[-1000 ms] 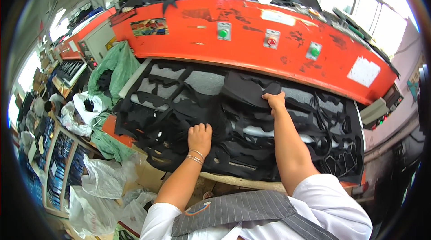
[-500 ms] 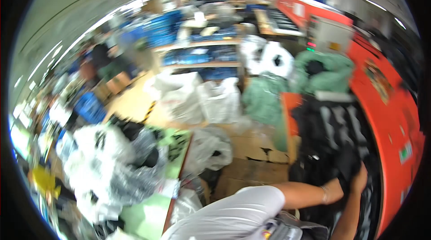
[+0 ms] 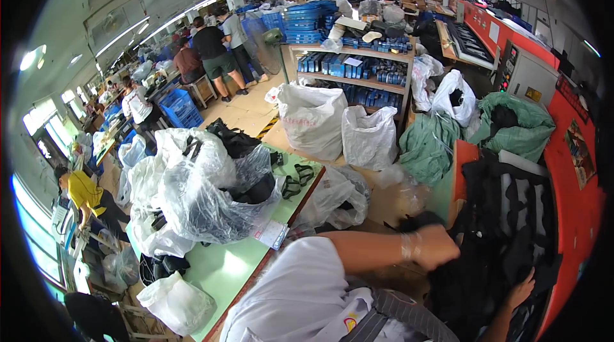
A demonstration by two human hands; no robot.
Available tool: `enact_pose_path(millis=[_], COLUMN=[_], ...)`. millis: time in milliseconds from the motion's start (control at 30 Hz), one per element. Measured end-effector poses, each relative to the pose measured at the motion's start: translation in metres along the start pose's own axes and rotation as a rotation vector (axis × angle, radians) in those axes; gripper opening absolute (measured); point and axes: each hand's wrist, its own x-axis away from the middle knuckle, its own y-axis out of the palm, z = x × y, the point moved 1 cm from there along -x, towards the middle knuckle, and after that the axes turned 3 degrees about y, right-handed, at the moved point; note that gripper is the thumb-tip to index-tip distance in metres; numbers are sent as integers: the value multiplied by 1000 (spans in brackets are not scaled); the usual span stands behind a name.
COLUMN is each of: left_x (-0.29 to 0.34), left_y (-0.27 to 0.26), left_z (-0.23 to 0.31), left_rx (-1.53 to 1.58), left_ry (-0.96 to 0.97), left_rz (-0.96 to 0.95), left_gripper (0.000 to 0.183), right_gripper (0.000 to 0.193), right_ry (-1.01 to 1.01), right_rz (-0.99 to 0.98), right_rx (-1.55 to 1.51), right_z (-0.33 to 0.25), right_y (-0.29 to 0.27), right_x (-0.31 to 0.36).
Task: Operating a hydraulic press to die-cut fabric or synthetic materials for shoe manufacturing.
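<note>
My left hand (image 3: 437,247), with a clear band at its wrist, is closed above the near side of the red-edged bed. A dark, motion-blurred black piece (image 3: 419,221) sticks out past it on the far side and looks held in it. Lower right, the fingers of my right hand (image 3: 522,288) close on the edge of another black piece (image 3: 515,257), soft and flat, its kind unclear. Under both hands spreads a layer of black pieces (image 3: 476,239), with several grey wavy strips (image 3: 522,201) at the far end.
A red machine (image 3: 572,214) borders the right side. Ahead stand green sacks (image 3: 430,145), white sacks (image 3: 312,121) and a shelf (image 3: 358,75) of blue items. The green table (image 3: 233,278) at left carries plastic bags (image 3: 208,188) and black sandal uppers (image 3: 296,182). Several people work farther off.
My hands, together over a black piece before, have parted. The left has swung left with a black piece; the right has moved slightly down. My view has turned left.
</note>
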Motion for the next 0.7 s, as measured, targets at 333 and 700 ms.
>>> enact_pose_path(millis=[333,700], left_x=[217,151], left_y=[-1,21], left_z=[-48,-22], left_rx=[-185,199], left_ry=[-664,-68], left_rz=[150,559], left_gripper=[51,55], right_gripper=[62,68], right_ry=[17,-930], right_rz=[145,-599], right_rx=[-302,-943], right_z=[-73,-385], right_y=[-49,-257], right_x=[-59,40])
